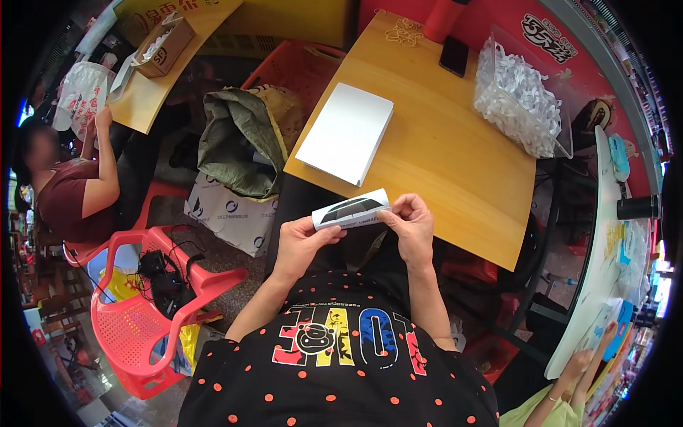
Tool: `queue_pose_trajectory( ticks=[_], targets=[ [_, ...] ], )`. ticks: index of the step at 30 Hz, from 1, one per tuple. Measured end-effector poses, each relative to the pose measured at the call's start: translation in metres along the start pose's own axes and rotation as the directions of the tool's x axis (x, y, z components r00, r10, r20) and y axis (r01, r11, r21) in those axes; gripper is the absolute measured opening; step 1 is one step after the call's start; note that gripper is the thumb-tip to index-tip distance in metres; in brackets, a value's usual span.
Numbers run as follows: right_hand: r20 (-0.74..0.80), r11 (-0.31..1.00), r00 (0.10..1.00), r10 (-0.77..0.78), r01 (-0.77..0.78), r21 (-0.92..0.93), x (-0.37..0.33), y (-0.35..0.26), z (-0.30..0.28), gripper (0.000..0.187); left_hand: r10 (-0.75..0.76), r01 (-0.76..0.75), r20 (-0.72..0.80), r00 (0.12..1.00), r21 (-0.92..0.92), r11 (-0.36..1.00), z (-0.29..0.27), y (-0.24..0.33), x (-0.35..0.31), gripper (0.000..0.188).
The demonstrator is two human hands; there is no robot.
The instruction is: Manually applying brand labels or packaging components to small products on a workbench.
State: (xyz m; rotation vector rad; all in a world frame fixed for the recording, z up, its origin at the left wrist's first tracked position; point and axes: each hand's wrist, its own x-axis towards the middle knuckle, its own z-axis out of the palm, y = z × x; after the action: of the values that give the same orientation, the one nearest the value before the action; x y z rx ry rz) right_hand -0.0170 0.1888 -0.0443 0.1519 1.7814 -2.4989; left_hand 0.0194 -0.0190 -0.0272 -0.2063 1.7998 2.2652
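Between both hands, just off the table's near edge, I hold a small white paper sheet (351, 208), bent into a curve, with a picture of a dark umbrella printed on it. My left hand (300, 245) is closed on the sheet's left end, thumb along the lower edge. At the right end, my right hand (410, 226) pinches it between thumb and fingers. Beyond the hands lies a neat stack of white paper (346, 134) on the wooden table (420, 171). Toward the back right stands a clear plastic bin (558, 132) full of folded white paper pieces.
A black phone (454, 57), a red cylinder (442, 20) and rubber bands (405, 32) are at the table's back. To the left stand a green woven sack (238, 146) and a red plastic chair (142, 320) with black cables. Other people sit at far left and lower right.
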Motion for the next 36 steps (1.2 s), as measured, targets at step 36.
queue_pose_trajectory(
  ticks=[36],
  targets=[
    [0.116, 0.981, 0.975, 0.192, -0.189, -0.035, 0.001, 0.011, -0.005, 0.012, -0.14, 0.149, 0.05, 0.989, -0.361, 0.921, -0.007, -0.02, 0.0, 0.024]
  ],
)
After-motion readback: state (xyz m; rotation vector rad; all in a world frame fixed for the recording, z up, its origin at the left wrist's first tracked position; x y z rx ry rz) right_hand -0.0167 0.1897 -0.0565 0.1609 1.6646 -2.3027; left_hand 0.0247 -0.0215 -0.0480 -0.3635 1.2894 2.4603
